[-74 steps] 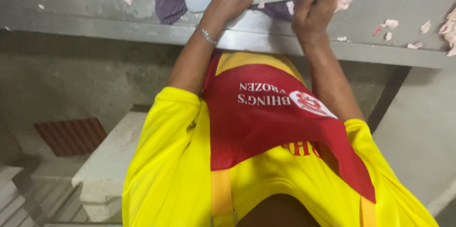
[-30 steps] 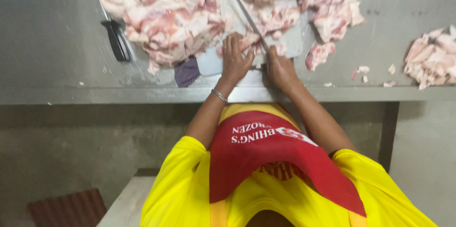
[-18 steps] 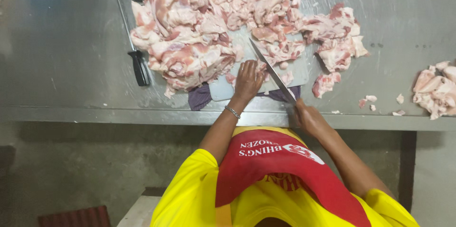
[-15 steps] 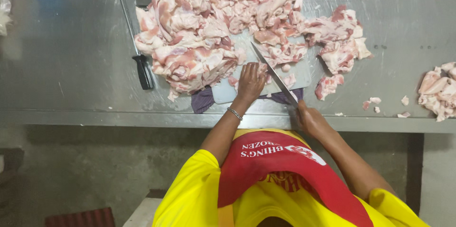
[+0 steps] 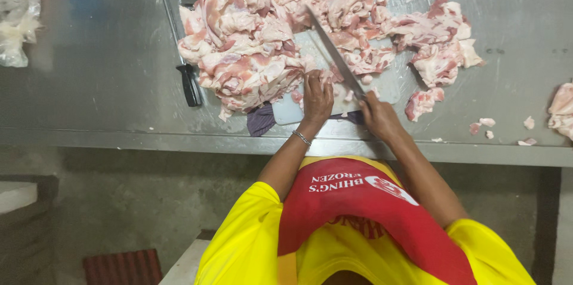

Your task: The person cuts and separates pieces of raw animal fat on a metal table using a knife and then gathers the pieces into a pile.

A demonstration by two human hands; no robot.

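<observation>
My left hand [image 5: 317, 97] presses flat on a strip of raw pork at the near edge of a white cutting board [image 5: 388, 85]. My right hand [image 5: 378, 118] is closed on the handle of a long knife [image 5: 334, 52]. Its blade slants up and left across the board, just right of my left fingers. A big heap of pink and white raw pork pieces [image 5: 250, 52] covers the steel table [image 5: 89, 94] behind and around the board. A purple cloth [image 5: 261, 121] sticks out from under the board.
A sharpening steel with a black handle [image 5: 191, 85] lies left of the heap. A clear plastic bag [image 5: 18, 16] sits at the far left. More pork [image 5: 561, 112] and small scraps [image 5: 484, 124] lie at the right. The table's front edge [image 5: 149, 142] runs just below my wrists.
The view has swung from the table's edge onto the tabletop. My right hand moved from beside my left hand to the knife handle and now holds it; my left hand stays on the meat.
</observation>
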